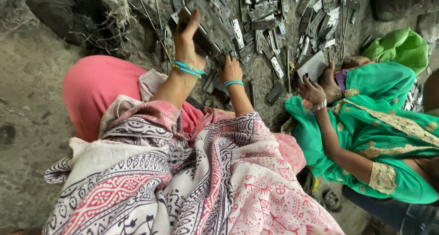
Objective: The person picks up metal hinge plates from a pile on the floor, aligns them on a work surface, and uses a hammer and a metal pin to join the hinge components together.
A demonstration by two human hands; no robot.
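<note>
Left hand [186, 43] raised, clamped on a long grey hinge plate [211, 20], long axis slanting up-left to down-right. Right hand [231, 70] lower, fingers curled on plates at the hinge pile [270, 29]. Pile just beyond, nearer the right. Co-worker's hands [315, 86] alongside, gripping another plate.

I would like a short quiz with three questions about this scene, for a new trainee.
1. True or false: the left hand holds a flat metal hinge plate raised above the ground.
2. Where is the right hand? A) on the green cloth B) down at the pile of metal pieces C) on the pink knee
3. What does the co-worker's hand, beside the green garment, hold?

Key: 1 true. 2 B. 3 a flat grey metal plate.
</note>
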